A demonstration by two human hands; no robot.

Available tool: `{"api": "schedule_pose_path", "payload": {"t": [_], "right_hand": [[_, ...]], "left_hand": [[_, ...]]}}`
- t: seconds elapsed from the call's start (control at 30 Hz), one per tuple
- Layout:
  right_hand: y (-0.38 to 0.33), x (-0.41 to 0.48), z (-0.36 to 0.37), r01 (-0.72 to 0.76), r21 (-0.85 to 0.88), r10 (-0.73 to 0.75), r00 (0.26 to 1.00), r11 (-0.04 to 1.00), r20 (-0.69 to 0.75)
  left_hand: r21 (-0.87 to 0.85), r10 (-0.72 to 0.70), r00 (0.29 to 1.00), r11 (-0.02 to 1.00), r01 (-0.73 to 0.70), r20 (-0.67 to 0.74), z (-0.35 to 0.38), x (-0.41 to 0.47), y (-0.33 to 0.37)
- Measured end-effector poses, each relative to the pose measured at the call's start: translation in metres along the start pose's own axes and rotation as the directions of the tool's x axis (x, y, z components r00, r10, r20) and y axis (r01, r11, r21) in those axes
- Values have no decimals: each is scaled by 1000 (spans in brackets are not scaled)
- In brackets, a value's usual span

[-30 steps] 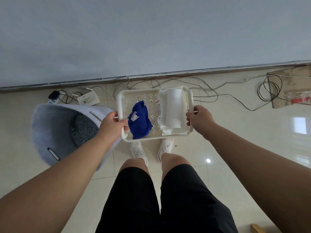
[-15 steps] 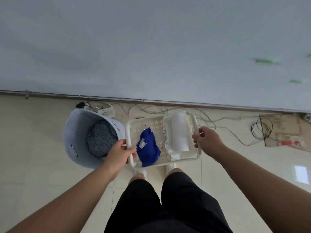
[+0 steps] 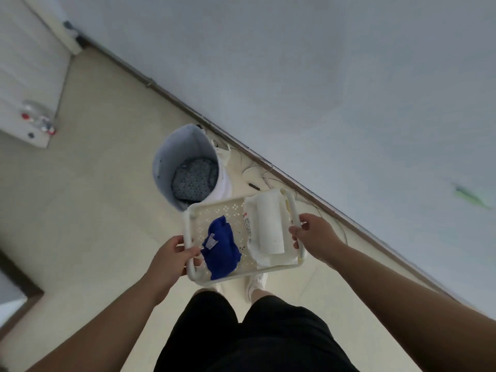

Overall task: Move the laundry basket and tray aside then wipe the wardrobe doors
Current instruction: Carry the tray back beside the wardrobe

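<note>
both hands (image 3: 171, 257) (image 3: 316, 237) still grip the tray (image 3: 230, 210), now swung right of the basket (image 3: 163, 162)

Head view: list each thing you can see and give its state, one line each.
Tray: lifted off the floor, held by both side handles.
Left hand: shut on the tray's left handle.
Right hand: shut on the tray's right handle.
Blue cloth: crumpled, lying in the tray.
Paper roll: lying on its side in the tray.
Laundry basket: standing on the floor, open, patterned fabric inside.
</note>
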State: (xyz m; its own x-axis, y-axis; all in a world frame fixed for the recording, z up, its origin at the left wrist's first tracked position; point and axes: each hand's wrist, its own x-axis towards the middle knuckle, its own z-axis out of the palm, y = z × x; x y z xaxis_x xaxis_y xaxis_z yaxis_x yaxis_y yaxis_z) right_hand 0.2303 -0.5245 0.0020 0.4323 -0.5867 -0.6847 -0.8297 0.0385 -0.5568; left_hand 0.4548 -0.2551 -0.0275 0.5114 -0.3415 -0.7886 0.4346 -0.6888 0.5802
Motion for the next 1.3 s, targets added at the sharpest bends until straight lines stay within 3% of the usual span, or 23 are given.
{"api": "schedule_pose_path", "payload": {"t": [0.3,0.63,0.87,1.3], "right_hand": [[-62,-19,80,268,-323,-181,944,908,275],[-104,-95,235,553,-516,-207,787,654,581],[-119,-160,349,714,-526,-192,660,462,727],[-161,-264,552,950,-309,82,304,51,949]], "left_hand": [[-394,-121,961,919,13,-250,-41,-93,-131],[-732,-298,869,674,-101,-395,-57,-211,-299],[-841,-432,782,499,-207,-449,-57,-278,-388],[-893,-773,505,170,-417,-384,-43,-356,-451]]}}
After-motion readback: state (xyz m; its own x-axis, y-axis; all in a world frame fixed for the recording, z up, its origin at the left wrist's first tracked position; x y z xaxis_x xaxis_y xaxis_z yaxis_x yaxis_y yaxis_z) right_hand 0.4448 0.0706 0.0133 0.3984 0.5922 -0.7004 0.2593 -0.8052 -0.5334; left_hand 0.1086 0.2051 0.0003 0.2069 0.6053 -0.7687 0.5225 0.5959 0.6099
